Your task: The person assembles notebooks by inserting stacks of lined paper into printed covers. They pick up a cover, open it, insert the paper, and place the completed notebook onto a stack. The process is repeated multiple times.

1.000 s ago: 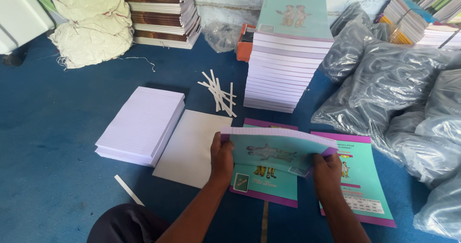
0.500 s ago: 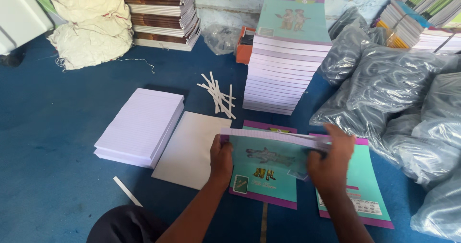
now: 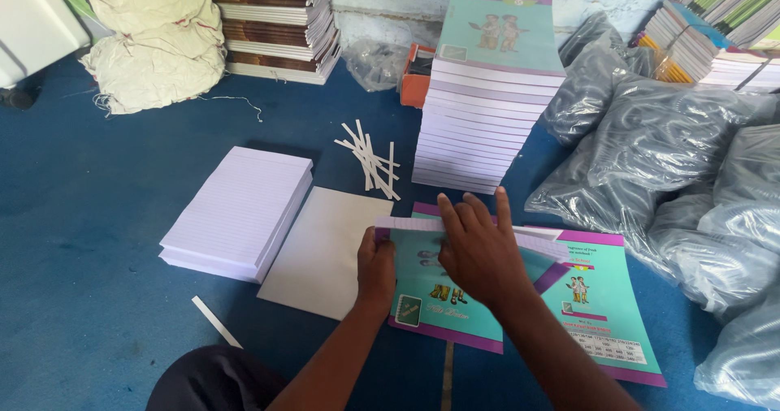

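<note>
A notebook with a teal and purple cover (image 3: 431, 301) lies on the blue floor in front of me. My left hand (image 3: 375, 266) grips its left edge near the spine. Flat on the cover's upper middle, fingers spread, presses my right hand (image 3: 479, 248). The block of white lined pages (image 3: 536, 240) shows along the top edge under the cover. A second teal cover sheet (image 3: 605, 313) lies open to the right, partly under the notebook.
A stack of lined white paper (image 3: 240, 212) and a grey card sheet (image 3: 325, 248) lie to the left. A tall pile of finished notebooks (image 3: 487, 110) stands behind, white strips (image 3: 370, 159) beside it. Plastic-wrapped bundles (image 3: 682, 175) fill the right; cloth sacks (image 3: 154, 37) sit far left.
My right hand has moved from the notebook's right edge to the middle of the cover and now presses flat. The left hand keeps its grip on the left edge.
</note>
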